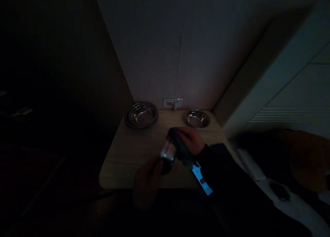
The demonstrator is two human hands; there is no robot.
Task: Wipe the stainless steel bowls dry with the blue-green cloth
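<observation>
In the dim light, my left hand [146,182] pinches the lower edge of a small shiny metal bowl [168,152], tilted on its side above the table's front half. My right hand [192,140] is closed on a dark greenish cloth [182,151], which lies against the bowl's right side. Motion blur smears the bowl and my left fingers. At the back left of the table sits a stack of metal bowls [142,115]. A smaller metal bowl [197,119] stands upright at the back right.
The light wooden table [123,154] backs onto a wall with a socket [172,103] and a plug in it. A lit screen [202,180] shows beneath my right forearm. A dark flat object [218,147] lies by the table's right edge. White panelling rises at right.
</observation>
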